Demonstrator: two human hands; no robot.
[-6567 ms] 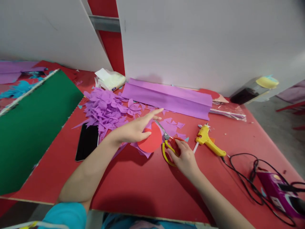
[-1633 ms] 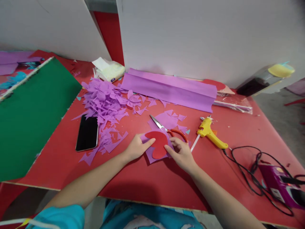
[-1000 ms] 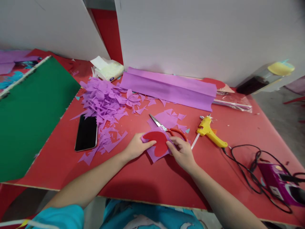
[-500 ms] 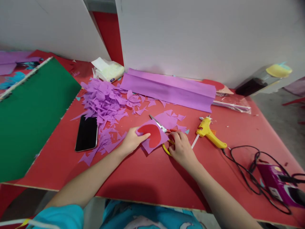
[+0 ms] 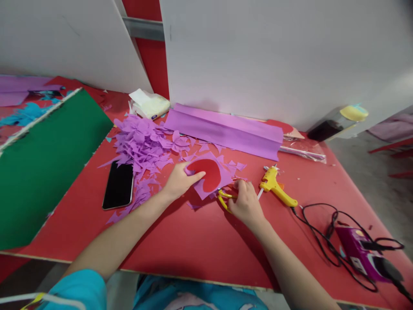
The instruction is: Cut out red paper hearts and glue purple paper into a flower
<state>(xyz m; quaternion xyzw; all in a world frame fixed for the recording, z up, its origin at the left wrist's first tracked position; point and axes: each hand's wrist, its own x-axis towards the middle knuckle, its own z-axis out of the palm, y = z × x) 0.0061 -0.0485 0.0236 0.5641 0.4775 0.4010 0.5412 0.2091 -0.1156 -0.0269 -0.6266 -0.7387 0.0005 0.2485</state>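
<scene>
My left hand (image 5: 181, 180) pinches the left corner of a square of purple paper (image 5: 228, 177), thumb on top. On that square lies a red heart-shaped piece (image 5: 211, 174), its left end under my thumb. My right hand (image 5: 247, 202) is closed on the scissors (image 5: 223, 202), whose handles are yellow and red. The blades are hidden, apparently beneath the purple square. Purple offcuts (image 5: 235, 166) lie just behind the paper, on the red tabletop (image 5: 193, 245).
To the left are a pile of purple paper petals (image 5: 140, 142), a phone (image 5: 118, 185) and a green board (image 5: 54, 168). Folded purple paper (image 5: 222, 131) and tissues (image 5: 149, 103) lie behind. A yellow glue gun (image 5: 275, 187), its black cord and a purple power strip (image 5: 361, 252) are right.
The scissors' blades, seen behind the paper before, are now out of sight. The purple square has turned slightly in my left hand and a loose scrap shows below it. The camera view has shifted.
</scene>
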